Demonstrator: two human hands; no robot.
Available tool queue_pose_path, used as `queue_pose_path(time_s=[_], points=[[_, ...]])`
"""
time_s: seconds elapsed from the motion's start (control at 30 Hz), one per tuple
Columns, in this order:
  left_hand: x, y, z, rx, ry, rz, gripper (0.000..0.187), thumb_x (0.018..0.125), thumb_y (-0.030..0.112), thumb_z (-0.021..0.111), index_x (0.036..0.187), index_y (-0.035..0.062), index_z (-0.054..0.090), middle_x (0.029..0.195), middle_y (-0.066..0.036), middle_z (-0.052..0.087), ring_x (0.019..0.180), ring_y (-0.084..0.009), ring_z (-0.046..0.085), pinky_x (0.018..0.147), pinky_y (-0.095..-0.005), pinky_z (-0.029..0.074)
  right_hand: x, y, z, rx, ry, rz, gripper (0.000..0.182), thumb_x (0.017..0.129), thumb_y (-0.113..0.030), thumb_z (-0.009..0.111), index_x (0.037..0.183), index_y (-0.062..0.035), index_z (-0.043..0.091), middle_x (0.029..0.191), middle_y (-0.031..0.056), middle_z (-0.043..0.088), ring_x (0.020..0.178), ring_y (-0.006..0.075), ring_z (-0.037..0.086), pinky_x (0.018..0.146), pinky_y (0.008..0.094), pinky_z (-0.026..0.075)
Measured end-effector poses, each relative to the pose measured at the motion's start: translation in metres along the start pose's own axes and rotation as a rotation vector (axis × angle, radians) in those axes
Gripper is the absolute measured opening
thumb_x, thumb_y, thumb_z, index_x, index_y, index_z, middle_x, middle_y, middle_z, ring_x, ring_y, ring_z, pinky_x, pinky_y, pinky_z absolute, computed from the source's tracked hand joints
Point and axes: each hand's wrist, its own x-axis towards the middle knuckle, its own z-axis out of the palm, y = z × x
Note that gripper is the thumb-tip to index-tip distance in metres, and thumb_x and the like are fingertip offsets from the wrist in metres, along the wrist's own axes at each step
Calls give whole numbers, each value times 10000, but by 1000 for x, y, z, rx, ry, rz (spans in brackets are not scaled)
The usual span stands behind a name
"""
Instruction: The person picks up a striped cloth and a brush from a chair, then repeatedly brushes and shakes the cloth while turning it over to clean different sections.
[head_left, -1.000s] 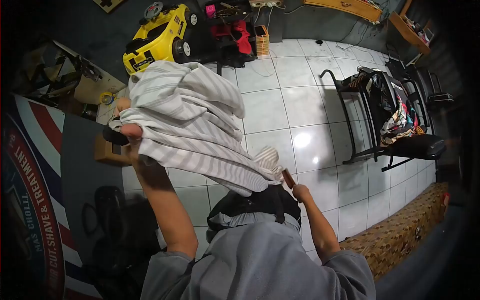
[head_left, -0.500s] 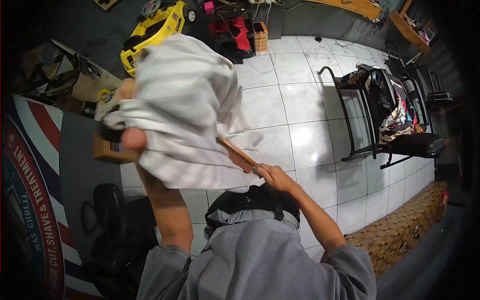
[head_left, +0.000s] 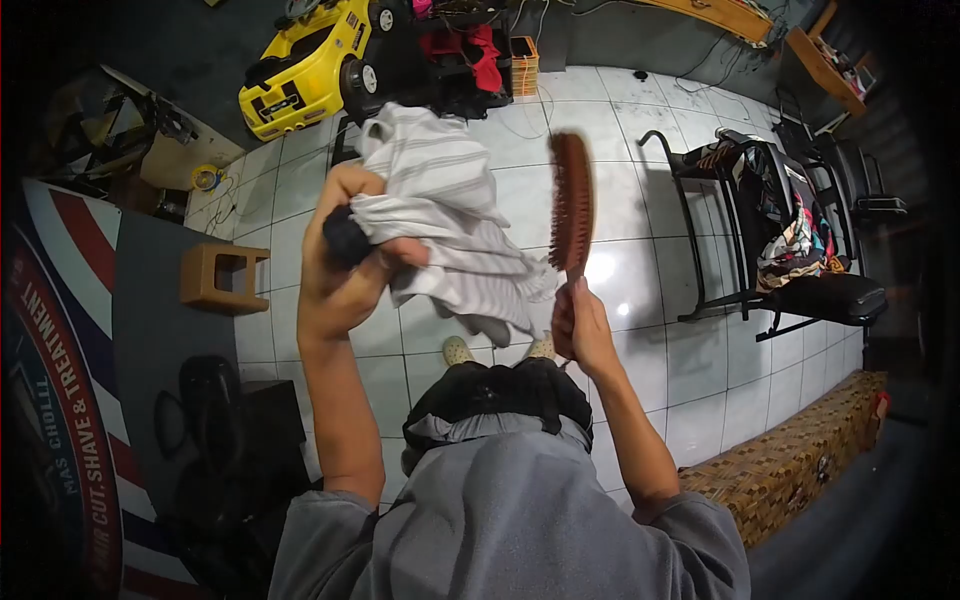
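Observation:
A white striped barber cape hangs bunched from my left hand, which is closed around its dark neck end. The cape's folds spread to the right, and its lower tip comes close to my right hand. That hand grips the handle of a brown bristle brush. The brush stands upright, its bristles facing left toward the cape with a gap of floor showing between them at the top.
White floor tiles lie beneath. A yellow toy car and a brown stool stand to the left. On the right are a black-framed chair with patterned cloth and a woven-patterned bench. A barbershop sign fills the left edge.
The cape has swung down and gathered into a smaller bundle, with my left hand now plainly visible. My right hand has raised the brush upright, away from the cloth.

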Motion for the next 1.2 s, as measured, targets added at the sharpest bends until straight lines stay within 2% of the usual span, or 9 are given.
queue_pose_path(time_s=[0.1,0.23,0.3,0.37,0.43,0.63,0.73,1.0,1.2], points=[[10,1,6,256,-75,194,410,686,257,745,867,13,469,810,16,421,719,-58,397,662,-183,323,2,8,19,-428,-168,-702,407,950,-377,295,765,-55,462,549,-14,405,457,70,365,411,224,314],[12,17,3,-61,209,223,456,717,357,721,916,15,493,827,1,461,744,-94,458,711,-203,363,34,76,-6,-517,-240,-429,412,947,-359,331,855,-1,512,563,63,496,491,170,484,474,313,402],[-6,-31,-60,262,604,29,673,775,560,567,1109,-2,409,1143,-67,461,1082,-178,444,937,-335,362,58,135,-56,-1296,-119,-243,479,930,-404,337,887,18,560,694,192,604,645,330,598,594,425,460],[-2,-10,-43,-426,492,72,432,796,289,653,1058,-13,492,1025,-91,528,987,-162,501,910,-295,361,56,175,-97,-1447,-97,158,513,921,-416,313,875,6,601,834,265,597,815,407,581,710,489,451],[-6,5,-32,-21,515,83,610,833,482,534,1176,-8,412,1156,-108,476,1040,-201,481,891,-342,387,42,200,-127,-1508,-26,246,571,929,-401,271,795,39,608,747,251,607,775,396,601,715,462,474],[-8,-8,-13,-64,576,-116,145,832,140,618,930,44,570,833,-15,568,719,-53,534,630,-194,423,87,258,-173,-897,381,230,535,920,-433,306,663,-14,518,554,120,540,484,252,569,428,367,445],[-5,-19,7,168,620,-269,130,823,148,633,803,39,565,733,20,546,619,-27,469,547,-185,371,62,123,-62,-310,346,-49,404,934,-394,319,693,-81,404,506,1,347,359,113,337,328,286,299],[-6,-19,25,172,533,-346,257,867,202,565,674,48,491,593,60,438,556,-31,367,489,-207,294,12,41,48,-753,-37,-603,245,921,-214,367,831,0,445,589,220,512,557,421,507,514,467,381],[-8,17,4,-64,732,-115,160,881,197,542,833,45,553,740,-1,550,653,-55,509,562,-215,407,50,217,-107,-1504,-95,280,286,836,-260,474,860,-13,617,784,213,625,744,367,613,660,456,489]])
